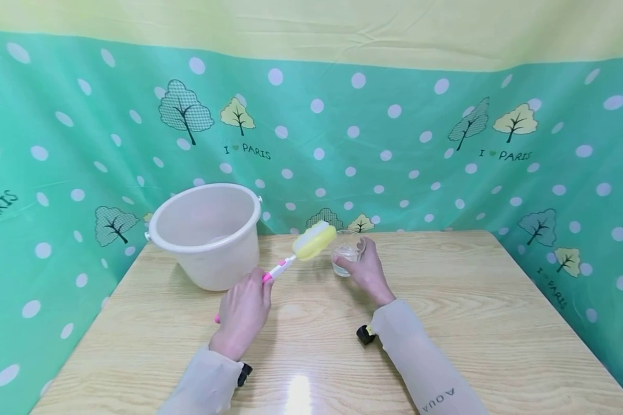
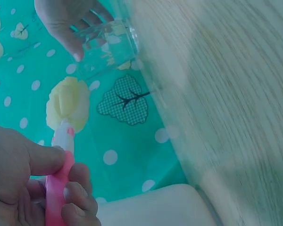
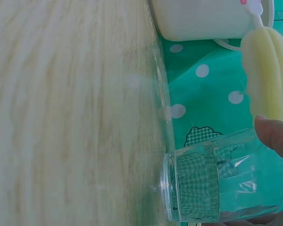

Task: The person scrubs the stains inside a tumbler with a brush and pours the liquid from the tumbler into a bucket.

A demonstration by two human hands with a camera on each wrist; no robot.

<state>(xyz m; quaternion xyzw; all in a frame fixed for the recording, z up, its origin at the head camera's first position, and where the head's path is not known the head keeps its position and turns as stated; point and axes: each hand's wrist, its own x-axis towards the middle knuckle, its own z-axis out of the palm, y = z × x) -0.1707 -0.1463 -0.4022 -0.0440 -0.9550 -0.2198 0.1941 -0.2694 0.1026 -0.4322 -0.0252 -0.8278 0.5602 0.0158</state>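
Note:
My left hand [image 1: 245,311] grips the pink handle of a sponge bottle brush [image 1: 314,240], its yellow-and-white sponge head raised and pointing to the far right. In the left wrist view, thumb and fingers wrap the brush's pink handle [image 2: 59,183]. A clear glass [image 1: 345,260] stands upright on the table, with some clear liquid in its lower part. My right hand [image 1: 366,268] holds that glass from the right side, thumb in front and fingers behind. The sponge head sits just left of the glass rim; in the right wrist view it appears close by the thumb.
A large white bucket [image 1: 207,249] stands at the back left of the wooden table [image 1: 311,346], just beyond my left hand. Behind and at both sides hangs a green dotted curtain [image 1: 420,190] printed with trees. Black straps show at both wrists.

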